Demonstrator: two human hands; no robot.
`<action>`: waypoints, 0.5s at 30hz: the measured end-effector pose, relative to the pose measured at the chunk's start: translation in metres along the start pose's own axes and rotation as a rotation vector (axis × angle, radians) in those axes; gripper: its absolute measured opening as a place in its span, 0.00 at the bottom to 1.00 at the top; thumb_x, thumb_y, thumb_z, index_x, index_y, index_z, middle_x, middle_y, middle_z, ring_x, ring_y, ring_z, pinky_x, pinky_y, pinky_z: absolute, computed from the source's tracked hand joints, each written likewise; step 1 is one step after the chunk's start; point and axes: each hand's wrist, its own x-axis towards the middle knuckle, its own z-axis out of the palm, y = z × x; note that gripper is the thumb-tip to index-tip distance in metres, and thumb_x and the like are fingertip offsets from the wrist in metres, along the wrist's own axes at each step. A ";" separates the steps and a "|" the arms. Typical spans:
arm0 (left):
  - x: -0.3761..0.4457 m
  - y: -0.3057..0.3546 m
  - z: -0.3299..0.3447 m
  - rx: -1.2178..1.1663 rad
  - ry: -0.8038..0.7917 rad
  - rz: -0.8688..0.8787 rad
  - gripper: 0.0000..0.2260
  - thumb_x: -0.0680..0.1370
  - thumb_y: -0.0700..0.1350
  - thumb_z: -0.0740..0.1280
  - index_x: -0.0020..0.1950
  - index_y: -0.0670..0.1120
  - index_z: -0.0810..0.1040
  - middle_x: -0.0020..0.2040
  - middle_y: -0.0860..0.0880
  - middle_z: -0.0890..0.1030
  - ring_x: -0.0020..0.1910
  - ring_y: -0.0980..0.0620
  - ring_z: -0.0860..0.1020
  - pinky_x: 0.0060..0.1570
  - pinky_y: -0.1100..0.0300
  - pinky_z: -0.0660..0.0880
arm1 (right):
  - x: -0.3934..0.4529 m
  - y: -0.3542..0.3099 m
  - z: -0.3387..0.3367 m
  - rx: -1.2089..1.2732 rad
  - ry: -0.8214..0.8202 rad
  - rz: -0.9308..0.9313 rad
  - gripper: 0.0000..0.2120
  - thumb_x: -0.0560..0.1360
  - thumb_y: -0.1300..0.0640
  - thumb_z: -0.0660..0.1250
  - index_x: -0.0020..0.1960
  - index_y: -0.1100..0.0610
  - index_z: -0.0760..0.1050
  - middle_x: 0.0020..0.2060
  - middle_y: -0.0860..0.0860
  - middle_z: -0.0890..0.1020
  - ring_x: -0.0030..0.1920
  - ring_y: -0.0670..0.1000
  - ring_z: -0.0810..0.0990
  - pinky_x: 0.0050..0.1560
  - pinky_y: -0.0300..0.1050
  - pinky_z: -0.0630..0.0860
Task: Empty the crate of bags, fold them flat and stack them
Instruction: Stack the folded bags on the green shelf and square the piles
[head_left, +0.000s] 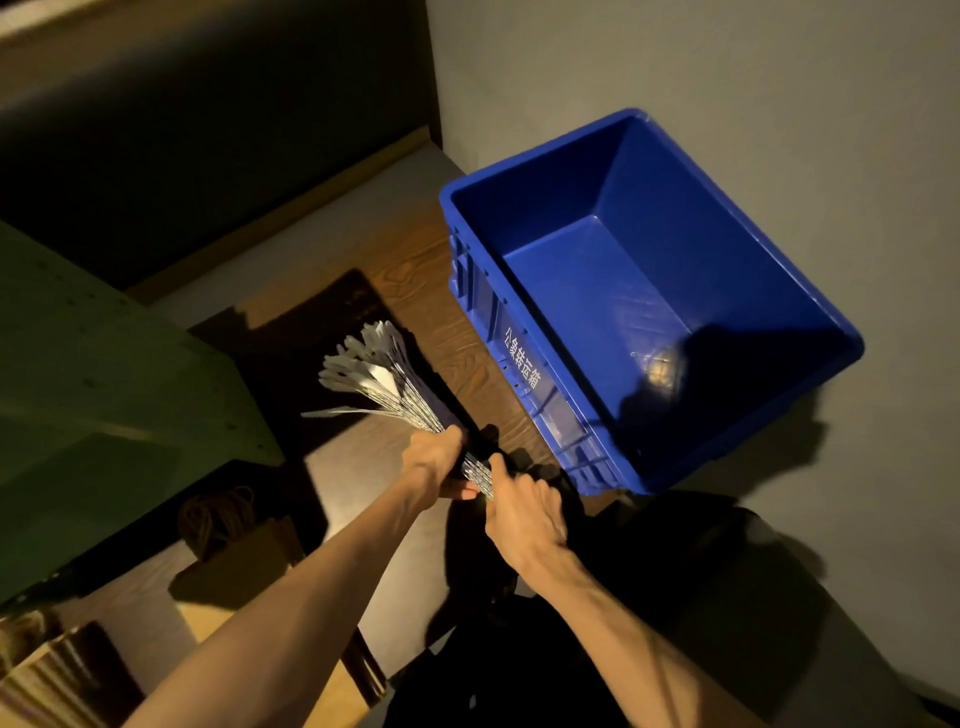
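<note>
Desk (415, 270): wooden, carries the crate at its right end.
Crate (727, 218): blue, open, no bags inside.
Bags (384, 379): flat bundle, fanned at the far end, held over the desk left of the crate.
Hands: left (434, 460) and right (522, 512) both grip the bundle's near end.

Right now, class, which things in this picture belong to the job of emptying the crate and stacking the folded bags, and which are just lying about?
Part of the job:
- blue crate, with no bags visible inside
- bundle of flat bags, edge-on
- left hand and right hand, both gripping the bundle's near end
- wooden table under them

Just lying about:
- brown paper bag with rope handles
- green cabinet
</note>
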 end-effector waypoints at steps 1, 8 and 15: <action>-0.002 0.001 0.000 -0.005 -0.012 0.003 0.15 0.73 0.41 0.65 0.56 0.34 0.74 0.52 0.34 0.80 0.28 0.36 0.83 0.31 0.44 0.82 | 0.001 0.000 0.000 0.009 -0.003 0.004 0.30 0.79 0.57 0.66 0.77 0.54 0.57 0.57 0.58 0.82 0.58 0.60 0.81 0.56 0.55 0.75; -0.035 0.013 -0.025 0.014 -0.272 0.087 0.35 0.68 0.71 0.69 0.66 0.49 0.74 0.59 0.47 0.79 0.54 0.45 0.80 0.56 0.42 0.79 | -0.002 0.005 -0.032 0.229 -0.009 0.065 0.30 0.79 0.52 0.68 0.78 0.49 0.61 0.63 0.58 0.80 0.65 0.62 0.76 0.65 0.55 0.71; -0.066 0.039 -0.071 -0.341 -0.390 0.241 0.48 0.62 0.76 0.71 0.77 0.63 0.60 0.78 0.53 0.63 0.73 0.47 0.70 0.68 0.38 0.69 | -0.006 -0.015 -0.109 0.646 0.056 0.026 0.33 0.74 0.48 0.73 0.77 0.46 0.65 0.70 0.49 0.75 0.72 0.56 0.71 0.72 0.57 0.68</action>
